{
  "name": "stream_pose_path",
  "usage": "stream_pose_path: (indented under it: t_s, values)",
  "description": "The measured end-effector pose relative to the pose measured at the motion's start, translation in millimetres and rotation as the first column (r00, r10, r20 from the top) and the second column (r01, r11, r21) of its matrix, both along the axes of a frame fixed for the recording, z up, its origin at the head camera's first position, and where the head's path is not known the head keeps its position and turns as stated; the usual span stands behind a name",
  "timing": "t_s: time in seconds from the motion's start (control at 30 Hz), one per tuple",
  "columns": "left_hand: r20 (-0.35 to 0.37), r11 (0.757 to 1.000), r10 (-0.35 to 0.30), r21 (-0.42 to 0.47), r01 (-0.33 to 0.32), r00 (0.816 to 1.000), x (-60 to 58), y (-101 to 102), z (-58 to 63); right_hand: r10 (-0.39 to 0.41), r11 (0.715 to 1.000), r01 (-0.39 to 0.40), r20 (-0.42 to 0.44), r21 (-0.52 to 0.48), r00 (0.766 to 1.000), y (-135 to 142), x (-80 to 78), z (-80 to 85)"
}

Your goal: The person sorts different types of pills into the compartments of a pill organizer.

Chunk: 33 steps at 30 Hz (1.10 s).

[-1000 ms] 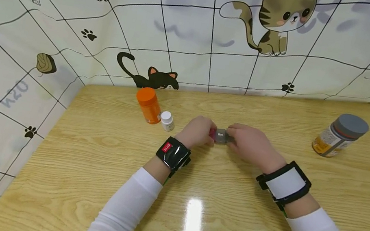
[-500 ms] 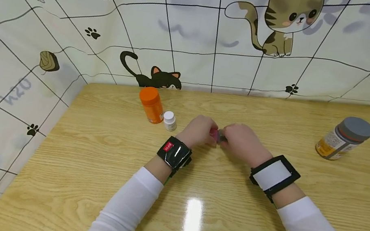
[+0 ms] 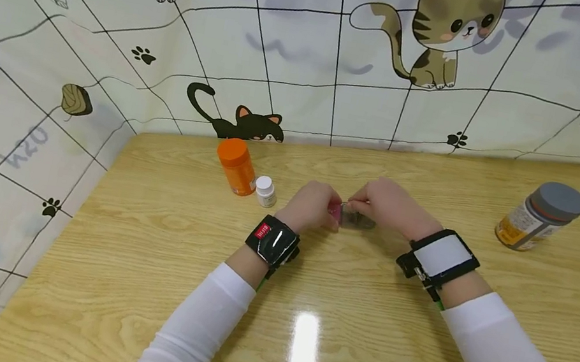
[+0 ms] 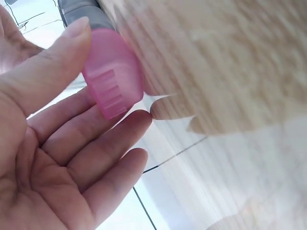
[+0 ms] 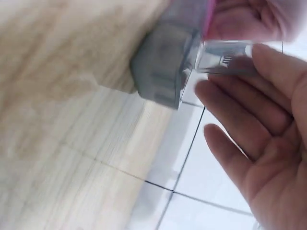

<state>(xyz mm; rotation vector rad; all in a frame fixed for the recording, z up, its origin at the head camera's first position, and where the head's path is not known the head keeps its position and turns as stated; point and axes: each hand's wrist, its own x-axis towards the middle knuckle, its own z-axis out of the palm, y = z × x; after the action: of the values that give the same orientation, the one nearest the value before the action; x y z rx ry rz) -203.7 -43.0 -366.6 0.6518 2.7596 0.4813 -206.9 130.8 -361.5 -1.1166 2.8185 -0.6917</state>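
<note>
A small pill box lies low over the wooden table, its pink end next to a see-through grey compartment. My left hand grips the pink end between thumb and fingers. At the grey part, the lid, with blurred lettering, stands raised on its hinge. My right hand pinches this lid between thumb and forefinger, the other fingers loosely bent below. What lies inside the grey compartment is too small to make out.
Left of the hands stand an orange bottle and a little white bottle. A larger jar with a grey lid stands at the right. A cat-patterned sheet rises behind the wooden table.
My right hand has gone from covering the grey end to lifting its lid, rising slightly and uncovering the grey compartment. My left hand keeps its grip on the pink end.
</note>
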Motion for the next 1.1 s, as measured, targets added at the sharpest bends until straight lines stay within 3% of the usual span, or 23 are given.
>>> stream_pose_path:
  t_s: [0.23, 0.43, 0.63, 0.83, 0.97, 1.1]
  values:
    - [-0.01, 1.0, -0.001, 0.004, 0.001, 1.0, 2.3, 2.1, 0.9, -0.159, 0.987, 0.158, 0.022, 0.038, 0.987, -1.3, -23.2, 5.2]
    - [-0.023, 1.0, -0.02, 0.02, 0.02, 1.0, 3.8, 3.9, 3.3, -0.162, 0.98, 0.163, -0.013, 0.113, 0.987, -4.3, -36.8, 1.6]
    - [-0.038, 0.999, -0.016, 0.045, 0.018, 0.999, 2.9, 3.7, 5.4, -0.17, 0.985, 0.168, 0.03, 0.048, 0.985, -2.1, -36.9, 3.3]
    - [-0.027, 1.0, -0.004, 0.019, 0.004, 1.0, 1.0, 2.4, 2.8, -0.204, 0.977, 0.207, 0.064, -0.05, 0.977, 8.1, -13.7, 11.3]
    - [-0.014, 1.0, 0.007, 0.009, -0.007, 1.0, 1.8, 1.3, 1.2, -0.3, 0.931, 0.303, 0.045, -0.206, 0.953, 20.9, 19.4, 17.3]
    - [-0.011, 1.0, 0.011, 0.003, -0.011, 1.0, 2.1, -0.7, -1.2, -0.363, 0.888, 0.337, -0.027, -0.313, 0.931, 32.8, 52.3, 18.2]
